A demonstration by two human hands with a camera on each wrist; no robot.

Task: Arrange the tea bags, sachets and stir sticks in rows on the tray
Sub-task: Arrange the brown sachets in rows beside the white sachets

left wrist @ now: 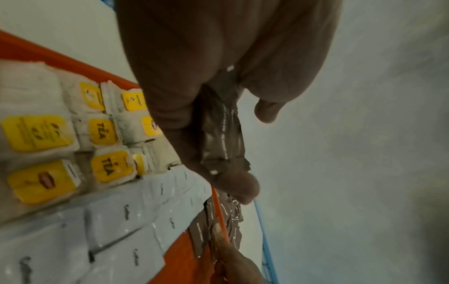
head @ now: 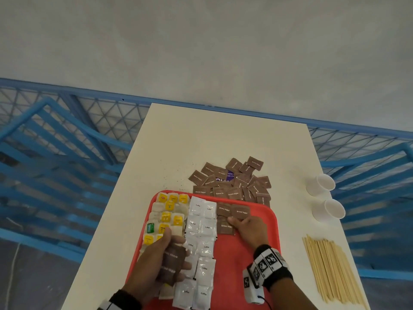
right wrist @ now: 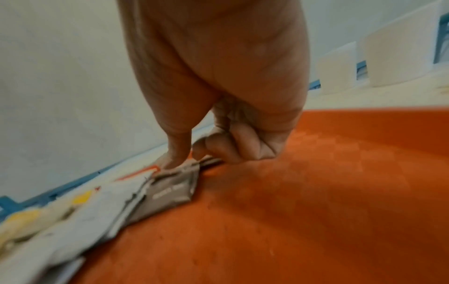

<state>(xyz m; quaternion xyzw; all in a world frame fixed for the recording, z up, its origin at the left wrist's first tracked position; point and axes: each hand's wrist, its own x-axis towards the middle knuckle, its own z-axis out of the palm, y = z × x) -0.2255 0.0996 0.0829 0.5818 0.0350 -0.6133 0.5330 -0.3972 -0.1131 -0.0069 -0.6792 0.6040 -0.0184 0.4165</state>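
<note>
I am pinching a brown sugar sachet [head: 226,228] onto the red tray [head: 259,242] with my right hand [head: 249,229], beside the coffee sachets [head: 202,242], while my left hand [head: 161,260] is gripping a spare stack [head: 173,264], so the next sachet probably needs lining up alongside.

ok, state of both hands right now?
Left hand: grips a stack of brown sugar sachets.
Right hand: pinches a brown sugar sachet on the tray.

Tea bags [head: 166,217], white sachets [head: 202,227] and brown sachets [head: 232,212] lie in rows on the red tray [head: 252,240].
</note>
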